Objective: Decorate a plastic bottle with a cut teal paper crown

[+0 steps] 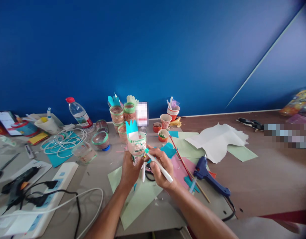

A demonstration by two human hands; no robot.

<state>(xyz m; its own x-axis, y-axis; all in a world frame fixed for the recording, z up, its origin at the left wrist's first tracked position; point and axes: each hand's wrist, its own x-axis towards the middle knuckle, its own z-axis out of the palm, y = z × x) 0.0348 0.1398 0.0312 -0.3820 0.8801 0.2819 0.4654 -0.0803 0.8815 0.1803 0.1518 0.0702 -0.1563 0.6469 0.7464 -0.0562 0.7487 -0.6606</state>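
Observation:
My left hand (131,170) is wrapped round the lower part of a clear plastic cup (137,142), which stands upright with a green rim and drawn lines on its side. A blue paper cutout with a zigzag top (131,126) rises from the cup's rim. In my right hand (163,167) is a white marker (159,165) with a teal end, pinched between the fingers. That teal end points at the cup's side and is close to it; whether it touches, I cannot tell. Under both hands lies a pale green paper sheet (140,205), with scissors (150,176) partly hidden on it.
A blue glue gun (210,177) lies to the right, near a torn white sheet (217,139). Similar decorated cups (116,114) stand by the wall. On the left are a water bottle (79,113), coiled white cable (64,142), a power strip (55,196) and a black glue gun (21,184).

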